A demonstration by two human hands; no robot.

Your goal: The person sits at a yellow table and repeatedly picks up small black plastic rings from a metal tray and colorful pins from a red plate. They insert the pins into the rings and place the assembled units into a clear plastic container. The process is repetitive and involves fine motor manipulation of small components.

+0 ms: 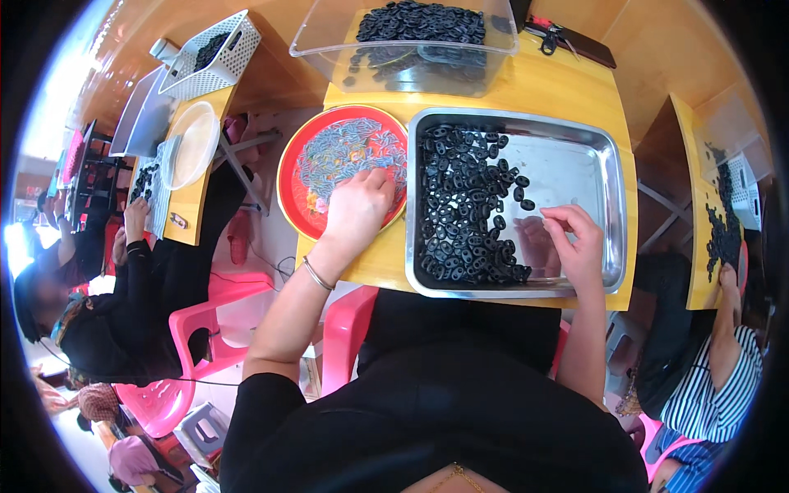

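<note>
My left hand (362, 204) reaches into a round red tray (289, 174) with a yellow rim. Its fingers curl down among many small thin grey metal pins (341, 148), and the fingertips are hidden. Over the bare right part of a rectangular steel tray (567, 156), my right hand (580, 245) is closed with thumb and forefinger together. Whatever sits in that pinch, if anything, is too small to make out. Small black oval pieces with two holes (460, 214) fill the steel tray's left half. A few loose ones lie near its middle.
A clear plastic bin (485, 70) of more black pieces stands at the table's far edge, with dark-handled pliers (552, 37) to its right. Co-workers sit at wooden tables left and right. A pink chair (345, 337) is near my left arm.
</note>
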